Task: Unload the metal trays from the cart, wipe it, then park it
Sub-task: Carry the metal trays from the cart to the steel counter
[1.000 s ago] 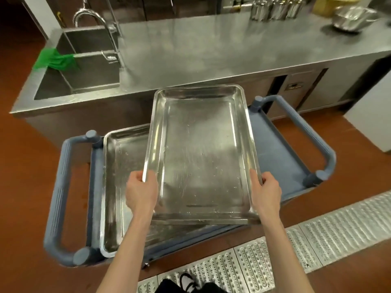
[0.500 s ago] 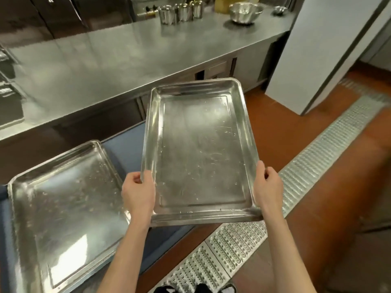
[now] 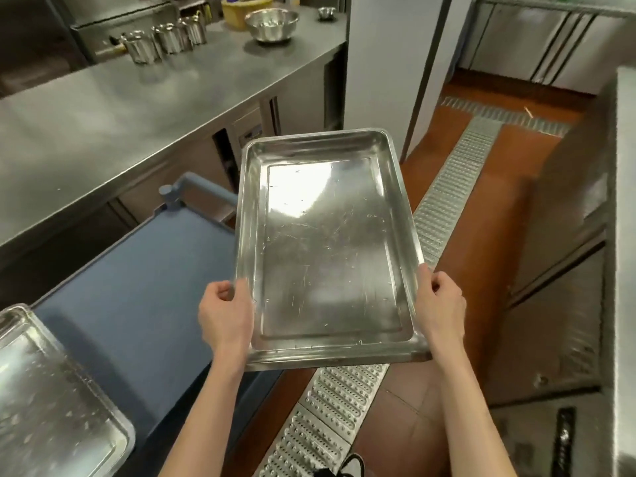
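I hold a scratched rectangular metal tray (image 3: 327, 249) level in the air, off the right end of the blue cart (image 3: 137, 304) and above the floor. My left hand (image 3: 225, 316) grips its left rim near the close corner. My right hand (image 3: 438, 304) grips the right rim opposite. A second metal tray (image 3: 51, 407) lies on the cart's top at the lower left, partly cut off by the frame edge. The cart's blue handle (image 3: 192, 187) shows behind the held tray.
A long steel counter (image 3: 120, 115) runs along the left with metal cups (image 3: 165, 39) and a steel bowl (image 3: 272, 24) at its far end. A steel table edge (image 3: 623, 235) stands at the right. A metal drain grate (image 3: 447, 201) crosses the red floor.
I have turned right with the tray, carrying it off the cart. The sink has left the view, the second tray has slid to the lower left, and the right-hand steel table has appeared.
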